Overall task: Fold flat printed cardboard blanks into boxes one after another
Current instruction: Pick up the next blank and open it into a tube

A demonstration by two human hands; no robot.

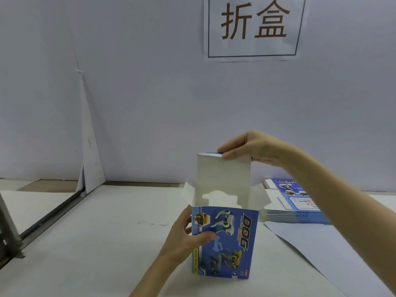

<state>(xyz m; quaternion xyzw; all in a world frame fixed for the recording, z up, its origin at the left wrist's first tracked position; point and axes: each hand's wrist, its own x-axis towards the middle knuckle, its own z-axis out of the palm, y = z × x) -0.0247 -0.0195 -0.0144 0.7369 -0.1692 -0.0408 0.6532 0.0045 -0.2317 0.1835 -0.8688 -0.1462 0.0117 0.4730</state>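
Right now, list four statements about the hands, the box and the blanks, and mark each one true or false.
1. The left hand holds the printed box by its side, thumb across the blue front. True.
2. The lid flap is already tucked shut. False: it stands upright above the open top of the box.
3. A stack of flat blanks lies on the table to the right of the box. True.
4. The right hand rests on the stack. False: it pinches the folded top edge of the lid flap.
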